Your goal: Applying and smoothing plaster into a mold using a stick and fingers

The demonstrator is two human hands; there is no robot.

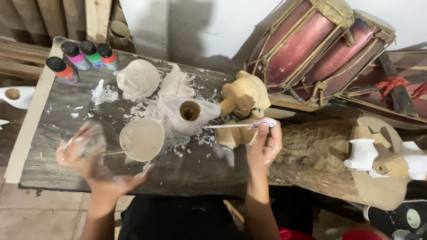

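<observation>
The right hand (265,144) is pinching a thin brush (235,126) by its end, keeping it level so the white-coated tip is reaching toward the carved piece (189,113) with a round hole at mid-counter. The left hand (91,158) is hovering open and blurred, fingers spread and smeared white, grasping nothing, just beside the bowl (143,138) of pale paste, which is sitting close for easy dipping. 2 bare wooden carvings (243,95) are standing right of the holed piece. 4 paint bottles (84,55) are waiting at the counter's (195,171) far left corner, out of the way. White flakes are lying scattered around the work.
</observation>
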